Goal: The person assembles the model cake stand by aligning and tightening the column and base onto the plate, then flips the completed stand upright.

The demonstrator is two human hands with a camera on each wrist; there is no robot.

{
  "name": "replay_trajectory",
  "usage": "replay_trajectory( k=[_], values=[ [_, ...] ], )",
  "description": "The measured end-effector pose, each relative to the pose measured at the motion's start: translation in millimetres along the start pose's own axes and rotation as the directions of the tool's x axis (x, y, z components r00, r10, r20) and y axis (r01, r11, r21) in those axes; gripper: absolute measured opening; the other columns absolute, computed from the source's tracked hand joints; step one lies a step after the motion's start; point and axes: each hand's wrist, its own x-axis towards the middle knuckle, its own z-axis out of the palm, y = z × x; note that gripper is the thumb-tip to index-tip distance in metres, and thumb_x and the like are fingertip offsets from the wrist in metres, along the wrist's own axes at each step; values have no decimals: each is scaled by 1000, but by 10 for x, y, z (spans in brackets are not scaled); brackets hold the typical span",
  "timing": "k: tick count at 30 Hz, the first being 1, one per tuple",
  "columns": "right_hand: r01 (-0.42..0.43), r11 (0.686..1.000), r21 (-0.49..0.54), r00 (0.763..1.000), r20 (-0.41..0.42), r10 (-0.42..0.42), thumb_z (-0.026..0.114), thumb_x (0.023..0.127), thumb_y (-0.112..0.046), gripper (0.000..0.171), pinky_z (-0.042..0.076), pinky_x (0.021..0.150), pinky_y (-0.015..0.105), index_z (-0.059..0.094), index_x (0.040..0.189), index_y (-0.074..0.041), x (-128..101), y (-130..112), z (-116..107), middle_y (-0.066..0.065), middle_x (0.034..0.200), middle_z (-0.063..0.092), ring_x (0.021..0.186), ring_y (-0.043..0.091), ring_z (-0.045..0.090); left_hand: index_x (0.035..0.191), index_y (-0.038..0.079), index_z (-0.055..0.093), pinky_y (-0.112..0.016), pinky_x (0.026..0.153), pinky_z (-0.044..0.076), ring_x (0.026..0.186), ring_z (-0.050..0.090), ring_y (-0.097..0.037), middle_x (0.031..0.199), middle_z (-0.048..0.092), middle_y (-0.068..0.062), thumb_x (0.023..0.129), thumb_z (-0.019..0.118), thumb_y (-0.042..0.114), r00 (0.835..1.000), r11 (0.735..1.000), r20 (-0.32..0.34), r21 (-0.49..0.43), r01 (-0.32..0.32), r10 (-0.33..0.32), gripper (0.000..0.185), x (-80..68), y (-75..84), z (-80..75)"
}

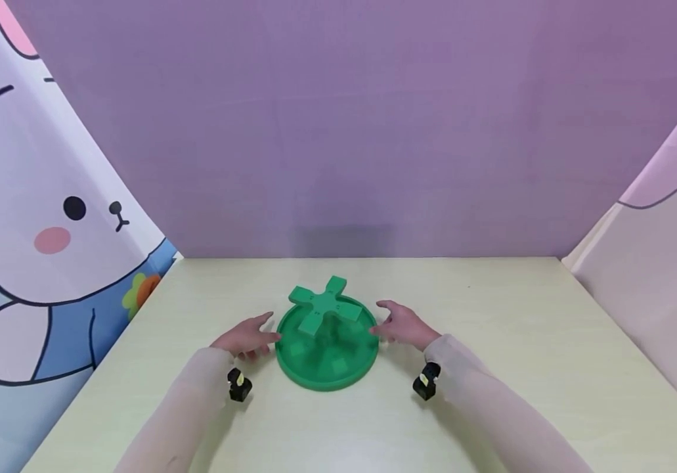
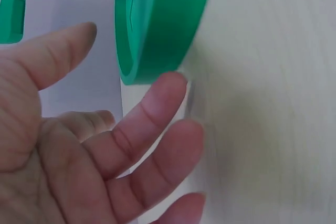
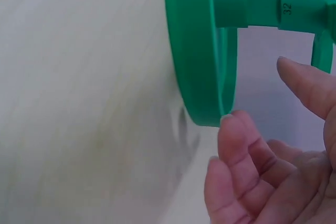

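The green round tray (image 1: 326,368) rests flat on the counter (image 1: 492,368), between the two hands. A green cross-shaped piece (image 1: 325,306) stands raised on posts over the far half of the tray.

Left hand (image 1: 243,339): grip loosely spread, fingers nearly straight, holding nothing. In the left wrist view one fingertip (image 2: 170,85) sits at the tray's outer rim (image 2: 157,30), touching it or a hair short of it; contact cannot be confirmed. The thumb is lifted clear, above the rim. The tray lies directly ahead of this grip, toward the fingertips.

Right hand (image 1: 403,326): grip likewise relaxed and holding nothing, fingers slightly more bent. In the right wrist view a fingertip (image 3: 233,127) meets the rim edge (image 3: 202,77), and the thumb hovers apart, near one arm of the cross piece (image 3: 273,6).

Key relation: the tray lies between the two grips, inward of each palm, rim facing the fingertips on both sides. The tray is round and has no long axis; the cross piece's arms run diagonally to the line joining the hands. Both hands are equally near; neither is closed on the rim.
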Motion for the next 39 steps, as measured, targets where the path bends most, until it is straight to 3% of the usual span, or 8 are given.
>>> replay_trajectory(
  k=[14,20,26,34,39],
  values=[
    [-47,999,3,996,74,47,69,83,-11,70,50,61,29,36,142,6,-3,55,84,5,79,64,59,16,56,150,1,24,-30,56,44,62,55,-21,73,64,-7,92,60,21,999,1000,39,24,14,-14,72,18,77,86],
    [-72,997,-25,993,87,74,68,83,-12,68,50,57,27,38,142,5,-1,47,149,5,73,62,57,15,56,151,5,27,-29,53,43,59,52,-20,70,62,-7,90,62,17,999,999,21,25,45,-45,71,-8,67,127],
    [-99,993,-65,991,85,104,67,85,-13,62,45,50,26,43,141,1,22,38,171,5,67,61,55,16,56,150,5,28,-28,50,42,55,50,-19,65,57,-7,87,62,11,1000,1000,12,25,16,-16,72,13,77,180],
    [-82,990,-114,991,95,93,64,84,-9,60,44,47,25,43,140,4,13,20,205,5,63,60,51,15,56,144,-1,37,-25,47,38,51,48,-17,63,58,-6,84,58,3,1000,1000,4,9,-3,3,64,-25,74,204],
    [-66,987,-149,993,89,80,61,83,-5,55,44,47,25,46,136,4,32,10,240,6,66,60,52,15,55,144,-6,34,-25,50,43,53,52,-16,63,59,-8,85,56,-1,1000,999,1,30,-24,24,63,-46,81,186]
  ],
)
